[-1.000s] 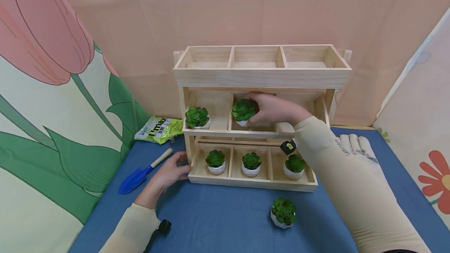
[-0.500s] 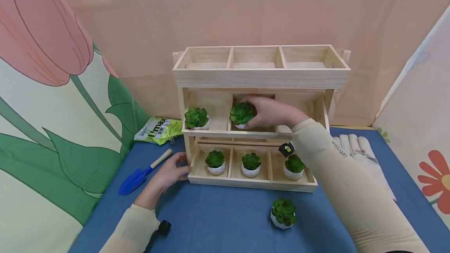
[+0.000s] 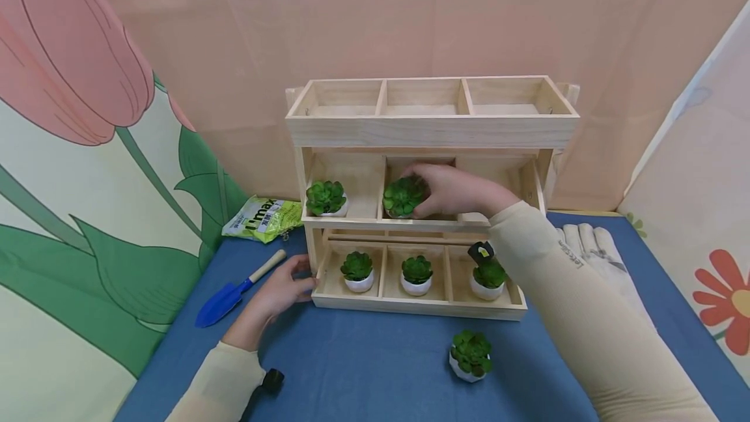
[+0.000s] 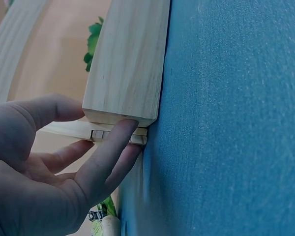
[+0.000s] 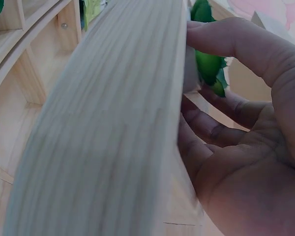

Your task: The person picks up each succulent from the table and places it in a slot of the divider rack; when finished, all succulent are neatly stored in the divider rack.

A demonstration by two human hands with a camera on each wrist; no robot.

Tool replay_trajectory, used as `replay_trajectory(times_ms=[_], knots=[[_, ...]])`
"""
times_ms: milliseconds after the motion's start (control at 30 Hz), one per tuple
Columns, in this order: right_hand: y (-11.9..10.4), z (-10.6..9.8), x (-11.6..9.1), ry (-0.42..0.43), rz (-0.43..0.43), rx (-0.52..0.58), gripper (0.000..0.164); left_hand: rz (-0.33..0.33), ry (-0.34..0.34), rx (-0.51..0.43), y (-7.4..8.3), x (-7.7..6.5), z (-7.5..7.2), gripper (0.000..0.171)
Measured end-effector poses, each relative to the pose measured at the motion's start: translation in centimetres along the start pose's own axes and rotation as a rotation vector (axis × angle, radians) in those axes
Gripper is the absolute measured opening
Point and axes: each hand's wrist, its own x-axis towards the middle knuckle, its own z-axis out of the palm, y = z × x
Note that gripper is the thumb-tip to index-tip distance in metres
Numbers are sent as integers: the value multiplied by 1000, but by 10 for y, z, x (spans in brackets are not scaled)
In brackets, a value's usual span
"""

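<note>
My right hand (image 3: 454,191) holds a small potted succulent (image 3: 401,198) in the middle compartment of the shelf's middle tier. Its white pot is mostly hidden behind the tier's front board in the head view; in the right wrist view, thumb and fingers lie around the pot (image 5: 190,73). At the lower left, my left hand (image 3: 285,288) grips the end of the bottom tier of the wooden planter shelf (image 3: 433,130), thumb and fingertips touching its corner (image 4: 120,110). Another succulent (image 3: 326,198) stands in the middle tier's left compartment.
Three succulents fill the bottom tier, including the middle one (image 3: 416,270). One more succulent (image 3: 471,355) stands on the blue cloth in front. A blue trowel (image 3: 225,298) and a green packet (image 3: 263,219) lie left. White gloves (image 3: 597,253) lie right, partly behind my sleeve.
My right hand has lowered the succulent into the middle compartment, so its pot has sunk behind the front board. The left hand stays at the shelf's corner.
</note>
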Motion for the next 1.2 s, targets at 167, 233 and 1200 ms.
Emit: replay_trajectory(times_ms=[167, 233, 1200], knots=[[2, -2, -6, -4, -5, 61, 68, -1, 3, 1, 1, 0, 0, 69], [4, -2, -9, -1, -6, 86, 69, -2, 5, 0, 1, 0, 0, 69], [5, 7, -81, 202, -11, 158, 68, 10, 13, -2, -1, 0, 2, 70]])
